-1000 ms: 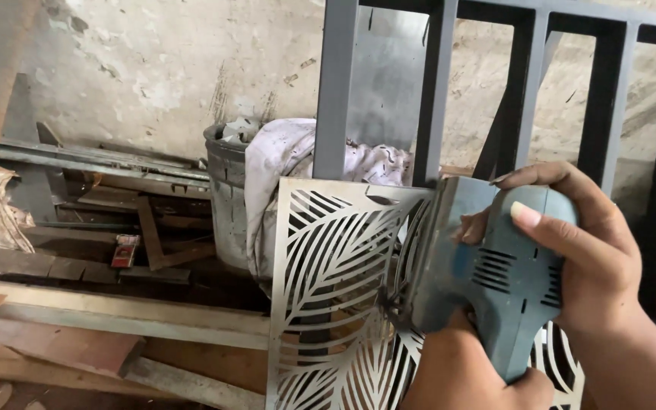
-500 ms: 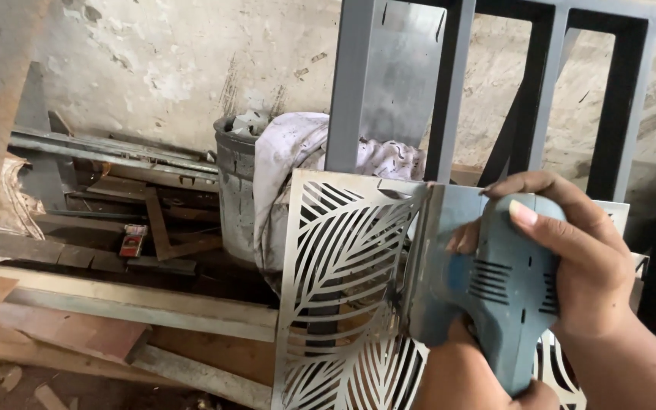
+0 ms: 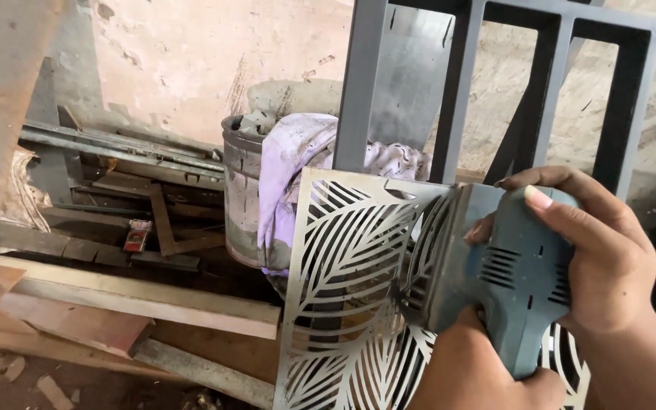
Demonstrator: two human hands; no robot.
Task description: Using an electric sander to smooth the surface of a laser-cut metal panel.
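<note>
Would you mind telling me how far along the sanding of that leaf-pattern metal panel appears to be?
Done: the leaf-pattern panel is already cut through and stands upright. In hand: the right hand grips the blue-grey power tool from above, the left hand from below, its head against the panel's face. Left: I cannot tell; the surface shows no clear difference between worked and unworked areas.

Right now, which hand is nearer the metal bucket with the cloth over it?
Left. The left hand grips the power tool's lower handle, closer to the bucket; the right hand wraps the tool's top, farther off.
</note>
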